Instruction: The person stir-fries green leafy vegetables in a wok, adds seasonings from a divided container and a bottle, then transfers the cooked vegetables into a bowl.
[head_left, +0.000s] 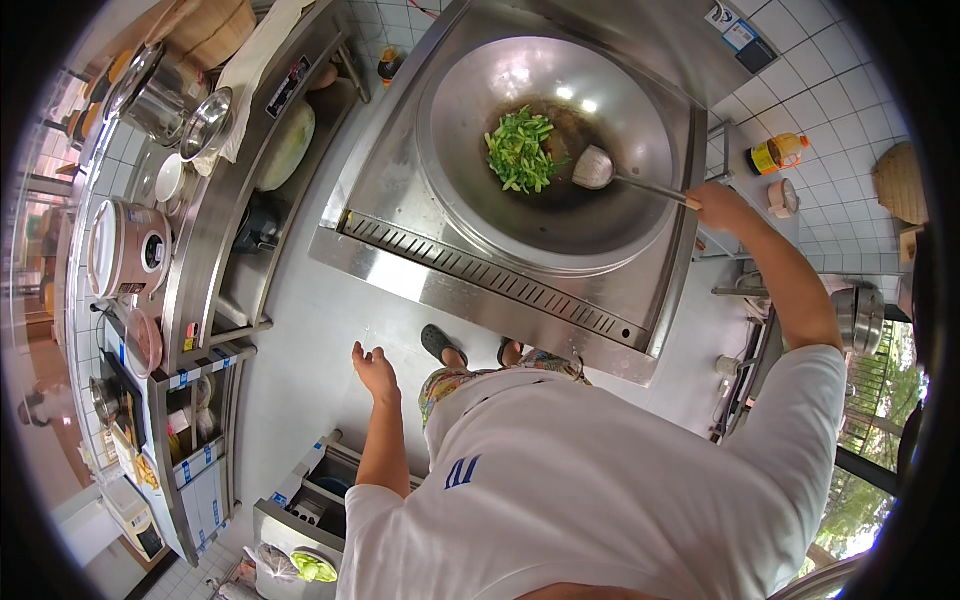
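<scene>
My right hand (721, 207) grips the handle of a metal wok spatula (595, 168) near its end. The spatula reaches leftward into a large steel wok (469, 97), its blade resting low on the inner wall. Left of the blade, and apart from it, lies a heap of chopped green vegetables (521, 150). Brownish residue shows on the wok's bottom around them. My left hand (376, 372) hangs over the floor in front of the stove, with its fingers loosely bent and nothing visible in it.
The wok sits in a steel stove (390, 277) with a slotted front channel. On the left, a steel counter (202, 270) carries a rice cooker (129, 249), a pot (161, 94) and bowls. An oil bottle (780, 153) and a lidded jar (783, 198) stand at right. Behind-left is a cabinet (300, 540).
</scene>
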